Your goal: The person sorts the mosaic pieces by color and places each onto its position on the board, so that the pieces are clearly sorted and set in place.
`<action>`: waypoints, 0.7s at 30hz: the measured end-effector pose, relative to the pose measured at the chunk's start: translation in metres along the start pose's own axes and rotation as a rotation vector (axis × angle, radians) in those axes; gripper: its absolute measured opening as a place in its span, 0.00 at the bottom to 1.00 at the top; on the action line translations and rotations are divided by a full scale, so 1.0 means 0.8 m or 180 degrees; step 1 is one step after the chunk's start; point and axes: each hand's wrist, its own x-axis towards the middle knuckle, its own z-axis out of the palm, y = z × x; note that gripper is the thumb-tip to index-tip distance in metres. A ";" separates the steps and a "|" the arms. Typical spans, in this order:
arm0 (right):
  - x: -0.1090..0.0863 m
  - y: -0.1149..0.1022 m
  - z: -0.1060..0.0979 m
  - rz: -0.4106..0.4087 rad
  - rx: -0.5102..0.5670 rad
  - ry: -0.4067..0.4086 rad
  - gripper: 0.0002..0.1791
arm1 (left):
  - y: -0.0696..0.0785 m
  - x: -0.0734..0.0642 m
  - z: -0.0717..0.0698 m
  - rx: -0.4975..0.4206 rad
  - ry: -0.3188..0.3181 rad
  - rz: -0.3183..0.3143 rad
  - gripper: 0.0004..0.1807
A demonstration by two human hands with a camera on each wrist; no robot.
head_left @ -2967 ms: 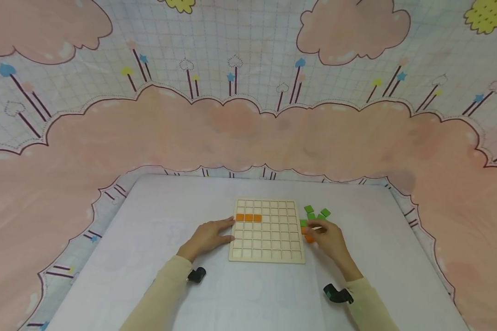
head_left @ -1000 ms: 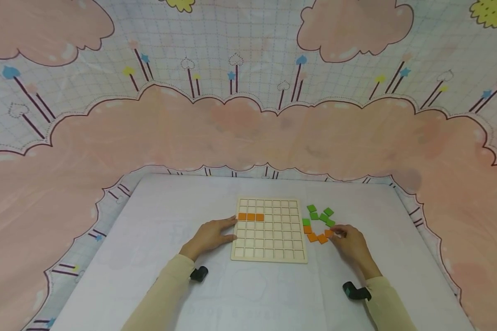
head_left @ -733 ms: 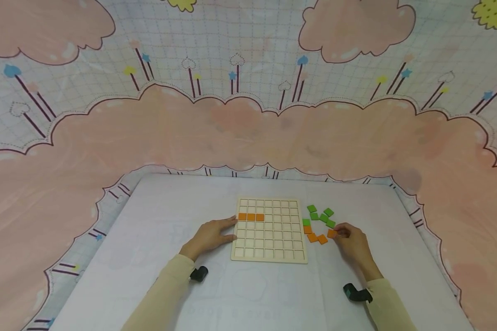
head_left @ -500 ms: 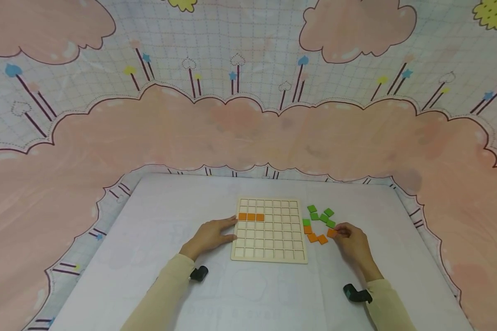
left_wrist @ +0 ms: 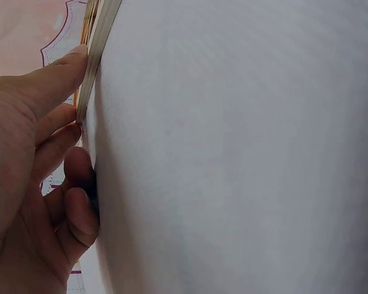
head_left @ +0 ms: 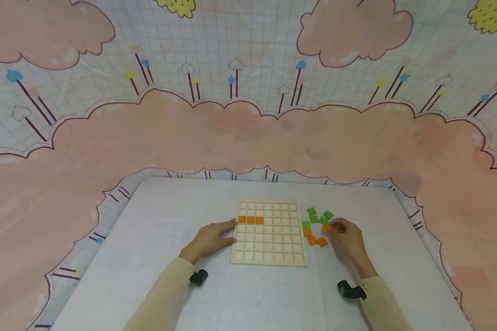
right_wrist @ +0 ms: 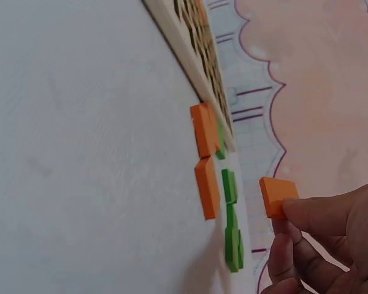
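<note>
A pale wooden grid board [head_left: 269,257] lies on the white table, with a short row of orange tiles [head_left: 250,220] set into its cells near the left edge. My left hand [head_left: 209,238] rests at the board's left side, its fingertips against the edge; the left wrist view shows them along the wooden rim [left_wrist: 98,46]. Between thumb and fingertips my right hand [head_left: 349,236] pinches a single orange tile [right_wrist: 278,197], raised off the table to the right of the board. Below it lie loose orange tiles [head_left: 312,240], and loose green tiles [head_left: 312,211] sit just behind.
A patterned cloth [head_left: 248,138] with pink clouds hangs behind the table and down its sides. The white tabletop [head_left: 248,299] stretches in front of the board. A black device [head_left: 351,290] sits at the right wrist, another black device [head_left: 199,277] at the left.
My right hand drew an orange tile rightward out of the pile, then lifted it and moved it slightly back toward the board. The left hand stays at the board's edge.
</note>
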 end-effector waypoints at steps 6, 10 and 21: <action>0.000 -0.012 0.007 -0.0046 0.0047 0.0004 0.11 | 0.000 -0.002 0.003 -0.0024 0.0018 0.0000 0.33; 0.000 -0.020 0.013 -0.0026 0.0119 -0.0012 0.12 | -0.001 -0.002 0.004 -0.0007 0.0010 -0.0001 0.33; 0.004 -0.042 0.031 -0.0106 0.0389 -0.0067 0.12 | 0.001 -0.003 0.001 -0.0013 0.0015 -0.0009 0.33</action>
